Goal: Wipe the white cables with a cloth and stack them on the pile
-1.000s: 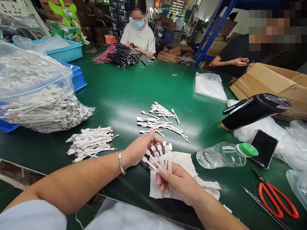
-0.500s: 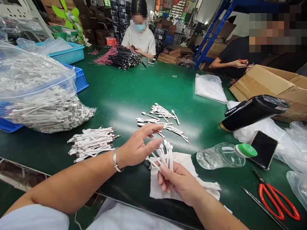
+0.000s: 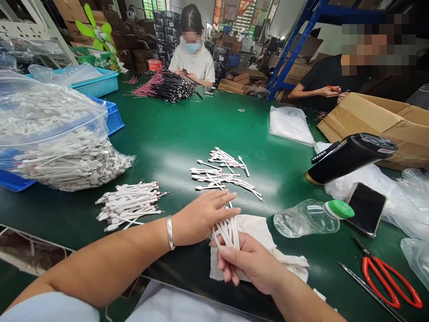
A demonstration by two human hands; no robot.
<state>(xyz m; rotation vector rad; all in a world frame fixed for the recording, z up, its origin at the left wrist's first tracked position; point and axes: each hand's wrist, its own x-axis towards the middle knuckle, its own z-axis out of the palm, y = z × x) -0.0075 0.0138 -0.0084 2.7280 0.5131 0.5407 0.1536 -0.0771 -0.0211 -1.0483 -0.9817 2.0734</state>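
Observation:
My right hand (image 3: 248, 261) is shut on a bundle of short white cables (image 3: 228, 232), gripping their lower part above a white cloth (image 3: 259, 232). My left hand (image 3: 204, 219) lies flat with its fingers extended, and the fingertips rest across the top of the bundle. Two loose piles of similar white cables lie on the green table mat (image 3: 174, 134). One pile (image 3: 129, 201) is to the left of my left hand, and the other (image 3: 221, 172) is just beyond it.
A large plastic bag of white cables (image 3: 56, 143) sits on a blue crate (image 3: 114, 117) at left. To the right are a black tumbler (image 3: 348, 158), plastic bottle (image 3: 308, 219), phone (image 3: 367, 208), red-handled scissors (image 3: 385, 281) and a cardboard box (image 3: 378, 125). Two co-workers sit across the table.
My left hand has moved down from its raised, spread position and now lies across the top of the bundle. My right hand keeps its hold on the cables.

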